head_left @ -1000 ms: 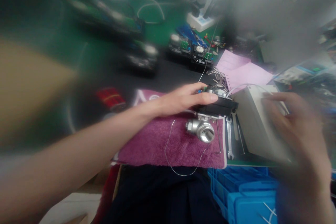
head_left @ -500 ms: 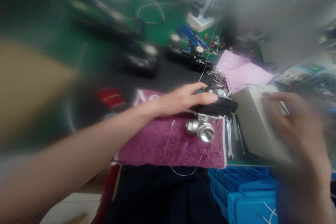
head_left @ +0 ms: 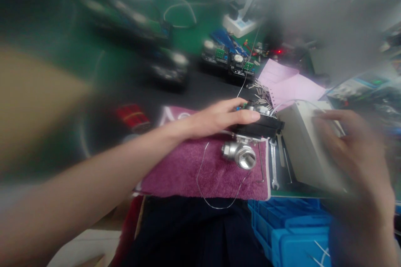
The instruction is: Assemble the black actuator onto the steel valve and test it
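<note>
Our left hand [head_left: 224, 119] clasps the unit [head_left: 260, 127] at the towel's [head_left: 181, 171] two o'clock; the valve [head_left: 233, 150] is joined at the unit's six o'clock, the unit uncovered on top: part-assembled, we judge; at five o'clock lies the wrench [head_left: 273, 164]; at three our blurred right hand [head_left: 357, 146] curls by the cable [head_left: 294, 100]; whether it pinches, we cannot tell.

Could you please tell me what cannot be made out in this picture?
All in the head view:
Right hand: blurred, so its grip on the white cable is uncertain.
Black housing: left end partly hidden by the left hand.
Blue crate: cut off by the bottom edge.
Red bundle: too blurred to identify.
</note>
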Tool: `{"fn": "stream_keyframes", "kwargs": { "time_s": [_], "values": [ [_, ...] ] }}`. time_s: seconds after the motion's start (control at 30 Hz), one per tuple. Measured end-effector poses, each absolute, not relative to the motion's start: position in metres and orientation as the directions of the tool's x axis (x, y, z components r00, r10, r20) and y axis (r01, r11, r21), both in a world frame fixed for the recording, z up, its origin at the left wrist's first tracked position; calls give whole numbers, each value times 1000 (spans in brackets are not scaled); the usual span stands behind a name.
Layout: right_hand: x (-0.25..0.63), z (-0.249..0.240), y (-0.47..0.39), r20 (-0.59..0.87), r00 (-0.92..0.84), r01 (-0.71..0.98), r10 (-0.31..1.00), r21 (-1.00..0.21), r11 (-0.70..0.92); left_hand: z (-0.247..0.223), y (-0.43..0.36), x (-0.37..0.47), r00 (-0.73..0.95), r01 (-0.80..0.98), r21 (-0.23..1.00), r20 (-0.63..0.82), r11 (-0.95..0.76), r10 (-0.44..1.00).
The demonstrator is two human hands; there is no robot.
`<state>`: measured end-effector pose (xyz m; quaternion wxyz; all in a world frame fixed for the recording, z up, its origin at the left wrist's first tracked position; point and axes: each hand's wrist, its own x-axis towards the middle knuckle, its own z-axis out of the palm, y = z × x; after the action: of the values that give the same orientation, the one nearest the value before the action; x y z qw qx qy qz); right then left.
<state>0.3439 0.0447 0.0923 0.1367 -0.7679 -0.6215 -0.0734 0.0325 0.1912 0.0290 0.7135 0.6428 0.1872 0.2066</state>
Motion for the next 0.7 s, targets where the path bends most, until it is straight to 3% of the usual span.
{"fn": "stream_keyframes", "kwargs": {
  "time_s": [0.7],
  "values": [
    [343, 92, 45, 298, 222, 975, 928, -100, -201, 30, 190, 33, 841, -53, 991, -21, 120, 540]
  ]
}}
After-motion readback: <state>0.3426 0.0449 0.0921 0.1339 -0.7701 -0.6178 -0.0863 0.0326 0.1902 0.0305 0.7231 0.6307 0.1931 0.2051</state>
